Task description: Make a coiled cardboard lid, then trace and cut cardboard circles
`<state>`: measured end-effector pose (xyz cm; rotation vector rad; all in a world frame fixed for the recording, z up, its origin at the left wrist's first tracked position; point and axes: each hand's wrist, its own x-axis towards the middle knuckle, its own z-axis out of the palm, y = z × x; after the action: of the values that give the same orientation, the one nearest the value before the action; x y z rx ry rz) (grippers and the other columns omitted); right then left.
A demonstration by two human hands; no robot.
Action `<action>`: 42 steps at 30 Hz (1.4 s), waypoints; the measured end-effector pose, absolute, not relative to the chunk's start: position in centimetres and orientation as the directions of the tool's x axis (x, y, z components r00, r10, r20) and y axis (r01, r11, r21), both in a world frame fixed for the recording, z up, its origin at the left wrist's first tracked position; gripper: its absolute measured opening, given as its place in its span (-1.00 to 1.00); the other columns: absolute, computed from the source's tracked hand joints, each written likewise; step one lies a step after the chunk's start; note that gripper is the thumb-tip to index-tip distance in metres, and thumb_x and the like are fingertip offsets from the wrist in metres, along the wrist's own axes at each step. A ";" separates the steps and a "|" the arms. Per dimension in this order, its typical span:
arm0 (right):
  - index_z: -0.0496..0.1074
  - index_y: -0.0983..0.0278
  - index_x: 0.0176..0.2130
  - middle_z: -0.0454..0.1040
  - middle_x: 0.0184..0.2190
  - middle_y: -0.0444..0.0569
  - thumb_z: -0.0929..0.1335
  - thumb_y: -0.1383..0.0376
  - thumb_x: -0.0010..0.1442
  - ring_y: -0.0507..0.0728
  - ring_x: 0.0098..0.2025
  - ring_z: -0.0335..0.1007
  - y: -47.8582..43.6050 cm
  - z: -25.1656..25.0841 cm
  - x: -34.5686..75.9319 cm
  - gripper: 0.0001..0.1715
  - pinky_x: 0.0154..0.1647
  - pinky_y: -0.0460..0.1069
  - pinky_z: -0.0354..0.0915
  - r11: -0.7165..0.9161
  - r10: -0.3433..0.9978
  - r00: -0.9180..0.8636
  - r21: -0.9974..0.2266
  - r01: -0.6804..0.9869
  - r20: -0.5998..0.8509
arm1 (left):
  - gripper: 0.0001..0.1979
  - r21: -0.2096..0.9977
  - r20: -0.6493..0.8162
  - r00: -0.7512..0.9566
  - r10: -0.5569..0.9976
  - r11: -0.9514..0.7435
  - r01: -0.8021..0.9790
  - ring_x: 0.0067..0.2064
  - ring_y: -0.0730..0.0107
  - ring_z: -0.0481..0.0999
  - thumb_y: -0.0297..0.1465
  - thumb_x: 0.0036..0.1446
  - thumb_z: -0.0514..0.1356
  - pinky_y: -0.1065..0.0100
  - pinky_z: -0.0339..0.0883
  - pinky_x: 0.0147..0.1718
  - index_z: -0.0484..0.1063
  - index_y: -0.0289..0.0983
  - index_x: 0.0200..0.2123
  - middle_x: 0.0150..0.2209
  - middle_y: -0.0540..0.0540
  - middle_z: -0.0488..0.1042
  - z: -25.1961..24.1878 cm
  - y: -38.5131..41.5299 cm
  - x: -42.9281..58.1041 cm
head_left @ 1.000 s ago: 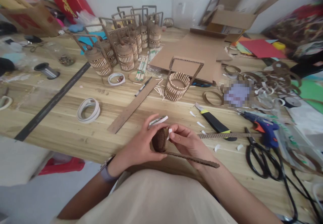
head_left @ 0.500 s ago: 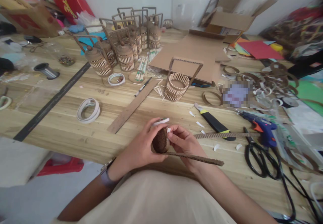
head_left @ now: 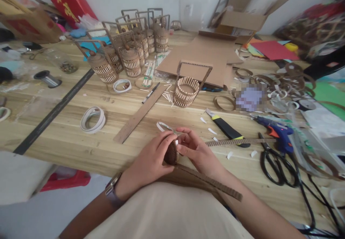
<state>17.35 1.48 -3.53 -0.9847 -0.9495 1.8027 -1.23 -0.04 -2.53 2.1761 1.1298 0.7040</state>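
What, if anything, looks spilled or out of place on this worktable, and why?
Nothing looks plainly broken, but two spots look untidy. White scraps lie strewn near the knife, like offcuts nobody cleared, and loose sticks point every which way beside the lidless basket.

You hold a small, round, brown cardboard piece at the lower centre of the frame, tilted on edge, its dark, rough face turned to the left. A corrugated brown strip extends from its lower edge toward the lower right of the frame, its end free. You pinch a small white tab at the upper right rim of the round piece; whether the tab is stuck down cannot be determined.
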 end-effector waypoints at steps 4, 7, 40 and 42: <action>0.48 0.17 -0.12 0.37 -0.39 -0.18 0.54 0.19 0.01 0.03 -0.37 0.27 1.4 -3.2 16.8 -0.59 -0.36 -0.07 0.21 -0.365 0.911 -0.328 -0.863 -0.350 -0.252 | -0.09 0.663 0.230 0.490 0.841 -0.504 0.553 0.24 -0.02 0.36 -0.62 -0.03 0.27 -0.04 0.32 0.18 -0.04 -0.16 0.34 0.26 -0.30 0.29 -2.8 -0.1 -1.1; 0.46 0.18 -0.22 0.36 -0.42 -0.20 0.54 0.18 -0.03 0.02 -0.42 0.26 1.4 -2.7 16.0 -0.63 -0.40 -0.07 0.22 -0.425 0.894 -0.322 -0.814 -0.396 -0.310 | -0.02 0.633 0.291 0.498 0.817 -0.555 0.540 0.25 0.00 0.36 -0.62 -0.01 0.26 0.00 0.33 0.17 -0.16 -0.11 0.38 0.28 -0.26 0.30 -2.6 -0.1 -1.0; 0.48 0.19 -0.38 0.53 -0.46 -0.11 0.35 0.41 0.20 0.06 -0.45 0.45 1.7 1.5 19.9 -0.84 -0.38 -0.02 0.34 0.520 0.832 -0.459 -0.727 0.449 0.311 | -0.24 0.676 0.207 0.499 0.842 -0.492 0.549 0.24 -0.01 0.35 -0.61 -0.01 0.27 0.02 0.31 0.18 0.18 -0.16 0.27 0.27 -0.25 0.26 -1.3 -0.1 -0.8; 0.46 0.19 -0.39 0.52 -0.46 -0.10 0.34 0.41 0.21 0.06 -0.47 0.44 1.5 1.4 19.8 -0.83 -0.39 -0.03 0.33 0.534 0.829 -0.449 -0.708 0.463 0.332 | -0.23 0.671 0.202 0.502 0.841 -0.492 0.555 0.24 -0.02 0.35 -0.60 0.00 0.27 0.02 0.32 0.18 0.17 -0.17 0.28 0.27 -0.26 0.25 -1.3 -0.2 -0.7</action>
<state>19.80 1.55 1.39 -1.0420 -2.1020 0.7032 -0.75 -0.17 -1.28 2.2150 1.1422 0.7085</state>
